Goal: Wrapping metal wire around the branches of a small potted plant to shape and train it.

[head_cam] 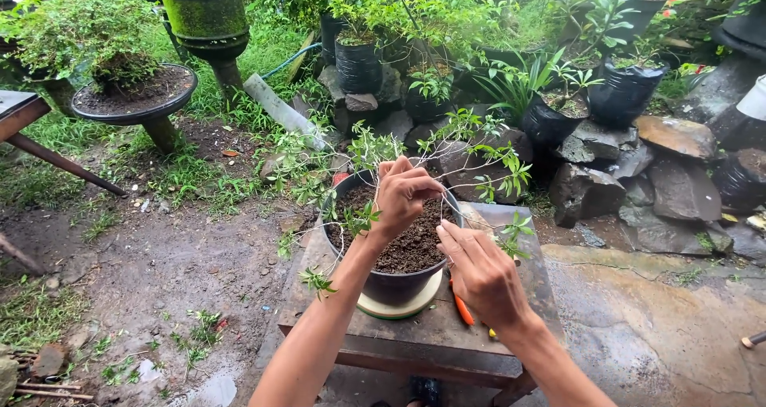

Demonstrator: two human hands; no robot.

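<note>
At frame centre, the left hand [404, 193] pinches a thin branch [447, 148] over a dark pot [396, 283] on the wooden desk [431, 335]; the right hand [483, 275] hovers lower right beside it.

A low wooden surface [415, 327] stands on wet ground. On it sits a pale round disc [399, 305] that carries a dark pot [396, 283] of soil. An orange-handled tool [463, 310] lies just beside the disc.
</note>
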